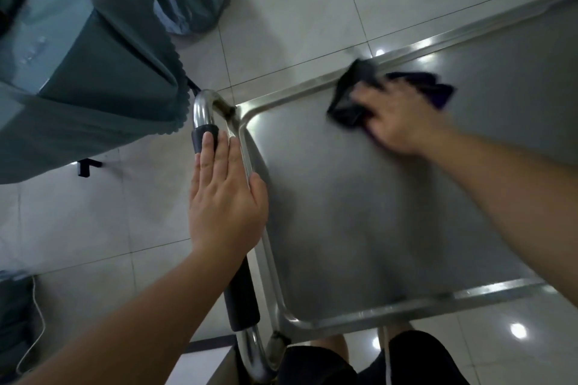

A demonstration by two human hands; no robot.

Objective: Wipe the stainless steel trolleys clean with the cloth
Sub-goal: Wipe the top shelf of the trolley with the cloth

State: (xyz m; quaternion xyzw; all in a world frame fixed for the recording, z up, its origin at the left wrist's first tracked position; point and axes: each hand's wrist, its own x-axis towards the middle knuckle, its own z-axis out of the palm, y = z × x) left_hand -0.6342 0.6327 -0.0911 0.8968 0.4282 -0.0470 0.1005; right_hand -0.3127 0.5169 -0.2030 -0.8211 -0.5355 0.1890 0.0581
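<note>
Your trolley (391, 197) fills the middle and right of the view, its steel top tray running from 6 o'clock up toward 2 o'clock. One dark cloth (350, 100) lies on that tray near the far rim, at about 1 o'clock, close to the far left corner. Your right hand (403, 116) presses down on the cloth; it is blurred, so whether the fingers curl round the cloth or lie flat on it I cannot tell. Your left hand (225, 197) rests with straight fingers on the trolley's handle (203, 112), at about 9 o'clock from the tray's centre, gripping nothing; it appears to steady the cart.

As a judgement, you are partway through wiping the top tray. The steel looks evenly dull with no plain streaks or dirt, so how much has been covered cannot be read. The near rim, the handle and any lower shelves likely remain.

Count: one trolley in view, one cloth, two hands. The task speaks of trolleys, so others may wait out of sight. Grey-green fabric (93, 78) hangs at 10 o'clock above the tiled floor (312, 9).
</note>
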